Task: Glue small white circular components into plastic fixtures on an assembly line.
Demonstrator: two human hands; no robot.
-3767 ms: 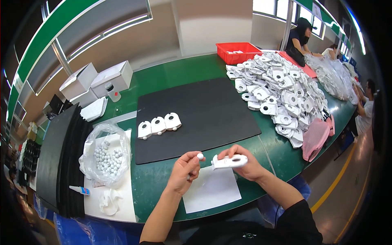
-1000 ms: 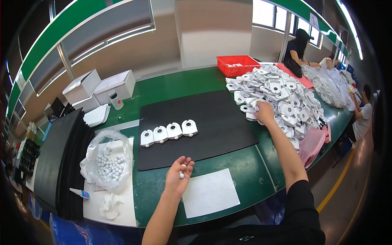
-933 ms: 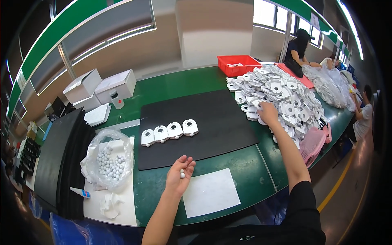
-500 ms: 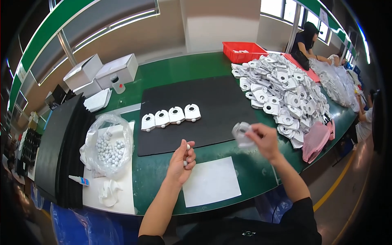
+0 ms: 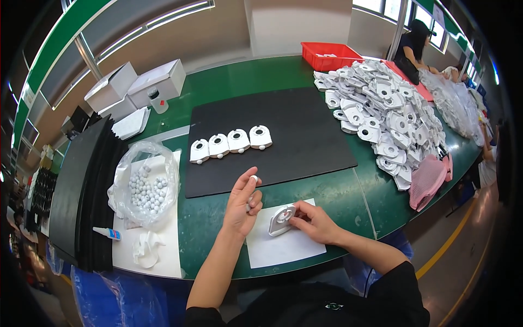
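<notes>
Between the thumb and fingertips of my left hand (image 5: 239, 206) is a small white ball (image 5: 254, 178); another white ball shows lower, among the curled fingers. My right hand (image 5: 316, 223) grips a white plastic part (image 5: 282, 220) with a round hole, tilted up over a sheet of white paper (image 5: 289, 246). On the black mat (image 5: 305, 131) beyond, several similar white parts (image 5: 219, 145) stand side by side in a row, each with a ball at its near edge. A clear plastic bag (image 5: 173, 180) of white balls lies open to the left.
A big heap of white parts (image 5: 392, 114) covers the table's right, beside a pink mesh cloth (image 5: 429, 182) and red bin (image 5: 330, 56). At left are a glue bottle (image 5: 107, 233), crumpled tissue (image 5: 146, 249), black sheet stack (image 5: 81, 191) and white boxes (image 5: 158, 86). Another person (image 5: 415, 49) sits far right.
My right hand has brought the white part from near the heap down and left, over the paper. My left hand stays nearly in place, its thumb and fingertips raised with the ball.
</notes>
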